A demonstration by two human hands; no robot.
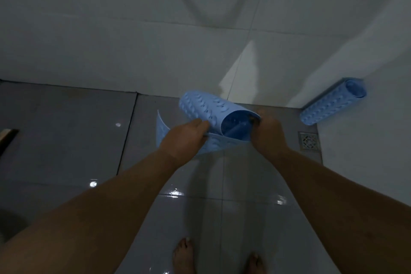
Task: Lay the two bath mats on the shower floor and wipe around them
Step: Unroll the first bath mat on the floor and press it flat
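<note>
A light blue bath mat (pixel 200 104) with a bumpy surface is held in the air over the grey shower floor (pixel 222 218), partly unrolled, its loose end curling down to the left. My left hand (pixel 184 138) grips the mat's near edge. My right hand (pixel 266 133) grips the open end of the roll, its fingertips hidden inside. A second blue bath mat (pixel 331 104), still rolled, leans in the right corner where floor and wall meet.
White tiled walls (pixel 111 40) close the space ahead and to the right. A square metal floor drain (pixel 309 141) sits near the right wall. The floor is wet and shiny. My bare feet (pixel 184 256) stand at the bottom edge.
</note>
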